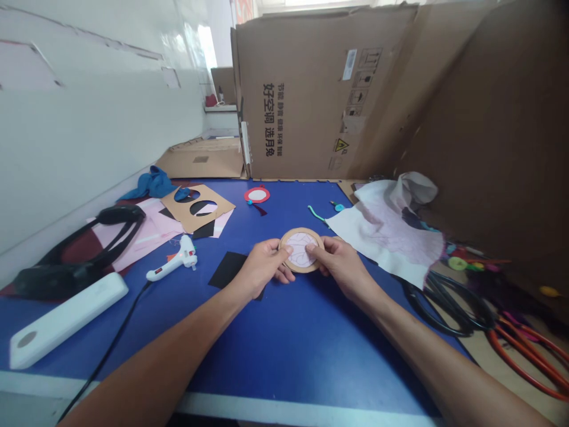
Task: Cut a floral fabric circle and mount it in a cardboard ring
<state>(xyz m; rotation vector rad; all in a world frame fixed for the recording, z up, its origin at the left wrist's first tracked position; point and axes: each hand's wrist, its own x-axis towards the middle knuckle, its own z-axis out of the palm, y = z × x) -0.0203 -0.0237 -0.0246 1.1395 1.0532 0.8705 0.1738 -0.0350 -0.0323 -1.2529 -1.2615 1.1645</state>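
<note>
On our blue table [284, 350], we gripped one round cardboard ring [313, 236] framing one pink paper disc [299, 249], face up, no long axis. Our left hand [262, 267] pinched its left edge, our right hand [342, 264] its right. Nearby: one white glue gun [178, 260], one black paper square [226, 267], one brown cardboard stencil [208, 196].

Tan ring [303, 230], pink disc [299, 249], blue table [311, 356]

Our cardboard ring [312, 233] looks rough and matt around smooth pink paper [300, 249]; the glue gun [176, 258] is glossy white plastic, the cloth [382, 237] soft and matt.
</note>
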